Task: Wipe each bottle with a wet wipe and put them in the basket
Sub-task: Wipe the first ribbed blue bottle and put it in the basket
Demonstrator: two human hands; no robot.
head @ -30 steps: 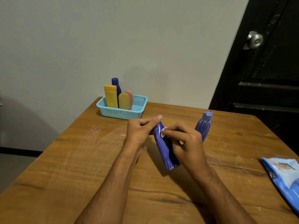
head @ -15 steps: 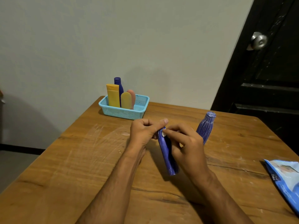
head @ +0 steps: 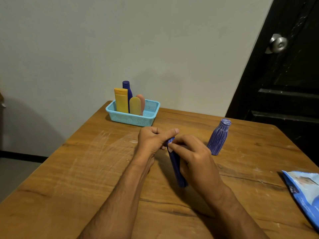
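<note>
Blue tube (head: 176, 167) is held tilted above the counter (head: 72, 169), its lower end just over the wood, probably so the wipe (head: 170, 149) can reach all round it. Left hand (head: 151, 140) curls round its top end while right hand (head: 193, 159) pinches the wipe against its upper part. Basket (head: 133, 118) with four bottles stands well beyond; ribbed bottle (head: 218, 138) stands upright just right of the hands.

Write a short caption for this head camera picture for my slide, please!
Both hands, left hand and right hand, hold a blue bottle over the wooden table.
</note>
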